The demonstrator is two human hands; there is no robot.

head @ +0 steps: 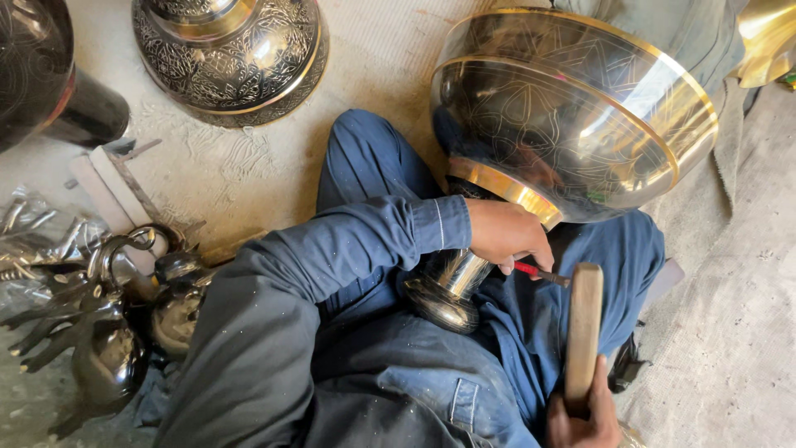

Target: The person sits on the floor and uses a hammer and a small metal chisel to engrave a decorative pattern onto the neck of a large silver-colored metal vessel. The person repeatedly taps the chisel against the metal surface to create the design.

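The engraved brass goblet [572, 116] lies tilted across your lap, stem toward you. Left of its stem, your left hand [507, 235] has its fingers closed on a red-handled chisel [541, 273]. Below the bowl, your right hand [583, 419] grips the wooden mallet [583, 332]. A glancing blow could skid the chisel and scar the pattern, or catch your knuckles.
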